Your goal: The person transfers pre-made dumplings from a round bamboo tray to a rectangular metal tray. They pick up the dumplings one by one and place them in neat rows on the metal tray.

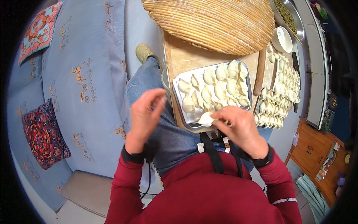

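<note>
Pinched between the thumb and fingers of my right hand [237,126] is a pale folded dumpling [206,119]. That hand is over the near edge of a shallow rectangular tray [193,117], where several plump dumplings [221,72] sit in rows. My left hand [148,112] is raised to the left of the tray, above my jeans-clad leg [144,81]. Its fingers are curled, with thumb and index fingertip near each other, and no object shows in it. The tray rests on a wooden board [181,53].
A round plant-stalk mat [212,22] covers the board's far part. Right of the tray lie a wooden rolling pin [260,72] and many more dumplings [279,86]. Beyond are a white bowl [282,39] and a metal basin [299,25] of green filling. A blue-covered sofa [92,112] stands left.
</note>
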{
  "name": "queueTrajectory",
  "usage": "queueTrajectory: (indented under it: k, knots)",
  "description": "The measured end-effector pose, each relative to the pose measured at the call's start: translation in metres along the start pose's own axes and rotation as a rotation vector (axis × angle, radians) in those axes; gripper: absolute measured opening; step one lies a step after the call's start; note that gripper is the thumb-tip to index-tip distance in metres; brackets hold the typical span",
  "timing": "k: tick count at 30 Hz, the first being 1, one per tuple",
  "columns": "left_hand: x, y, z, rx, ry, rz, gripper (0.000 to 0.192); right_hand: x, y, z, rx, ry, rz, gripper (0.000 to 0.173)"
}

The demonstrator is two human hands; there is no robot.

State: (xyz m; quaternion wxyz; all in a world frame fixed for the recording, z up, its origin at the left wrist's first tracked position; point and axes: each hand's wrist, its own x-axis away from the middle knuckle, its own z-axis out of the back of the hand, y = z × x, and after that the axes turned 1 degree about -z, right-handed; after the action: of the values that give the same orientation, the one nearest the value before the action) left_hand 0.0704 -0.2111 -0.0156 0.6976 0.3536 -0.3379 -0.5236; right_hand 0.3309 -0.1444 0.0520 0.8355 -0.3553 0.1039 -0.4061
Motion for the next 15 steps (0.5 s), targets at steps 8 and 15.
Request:
queueTrajectory:
  k: [8, 15]
  knots:
    - [0.079, 0.009, -0.036, 0.214, -0.196, 0.067, 0.018, 0.028, 0.012, -0.051, 0.175, 0.039, 0.248, 0.017]
    - [0.071, 0.014, -0.051, 0.078, -0.19, -0.044, 0.025, 0.018, 0.012, -0.063, 0.227, 0.015, 0.237, 0.019]
